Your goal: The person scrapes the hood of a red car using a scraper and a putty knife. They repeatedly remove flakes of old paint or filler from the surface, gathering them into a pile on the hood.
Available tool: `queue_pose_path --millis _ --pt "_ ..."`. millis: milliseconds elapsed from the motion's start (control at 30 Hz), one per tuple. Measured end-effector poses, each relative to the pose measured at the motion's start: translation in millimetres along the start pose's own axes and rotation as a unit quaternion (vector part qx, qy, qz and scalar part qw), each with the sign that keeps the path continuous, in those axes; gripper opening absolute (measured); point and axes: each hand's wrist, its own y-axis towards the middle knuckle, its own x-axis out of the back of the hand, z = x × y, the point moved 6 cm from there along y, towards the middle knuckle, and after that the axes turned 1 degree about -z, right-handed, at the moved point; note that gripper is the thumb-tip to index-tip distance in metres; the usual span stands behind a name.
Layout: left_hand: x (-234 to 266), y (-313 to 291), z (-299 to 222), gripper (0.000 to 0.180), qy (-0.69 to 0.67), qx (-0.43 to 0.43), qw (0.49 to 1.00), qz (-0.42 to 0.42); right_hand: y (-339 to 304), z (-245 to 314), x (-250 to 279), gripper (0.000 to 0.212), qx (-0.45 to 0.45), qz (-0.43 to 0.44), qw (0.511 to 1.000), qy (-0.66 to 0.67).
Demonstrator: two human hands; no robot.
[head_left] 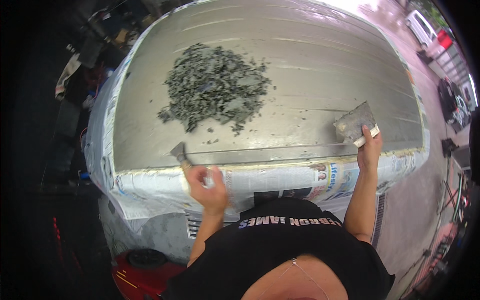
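Observation:
My left hand [209, 194], slightly blurred, is closed around the handle of a scraper [178, 150] near the front left edge of a bare metal panel [310, 70], which looks like a vehicle roof. The scraper's flat blade points away from me, at or just above the metal. Farther off lies a broad heap of dark grey paint flakes [215, 87], with loose bits scattered around it. At the front right, my right hand [370, 152] grips a flat, grey-smeared pad [356, 124] with a pale, thick near edge; its exact kind is unclear. It is tilted over the panel.
Newspaper and plastic sheeting [270, 182] cover the panel's near side, and masking runs along its rim. A red car [142, 277] stands low at the left. Dark clutter lies beyond the left side. A white van [421, 27] and motorcycles [452, 102] stand at the right.

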Motion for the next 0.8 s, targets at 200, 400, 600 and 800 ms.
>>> queue_pose_path --millis 200,400,600,800 --pt "41 34 34 0.055 0.314 0.079 0.941 0.097 -15 12 -99 0.033 0.002 0.146 0.989 0.006" --pt "44 34 58 0.054 0.281 0.142 0.942 0.12 -36 35 -194 0.033 0.018 0.24 0.97 0.026" --pt "65 39 55 0.038 0.223 0.118 0.968 0.002 -48 49 -236 0.029 0.079 0.28 0.957 -0.01" --pt "28 66 -5 0.033 -0.002 0.046 0.999 0.024 -77 49 -283 0.026 0.15 0.353 0.918 -0.103"
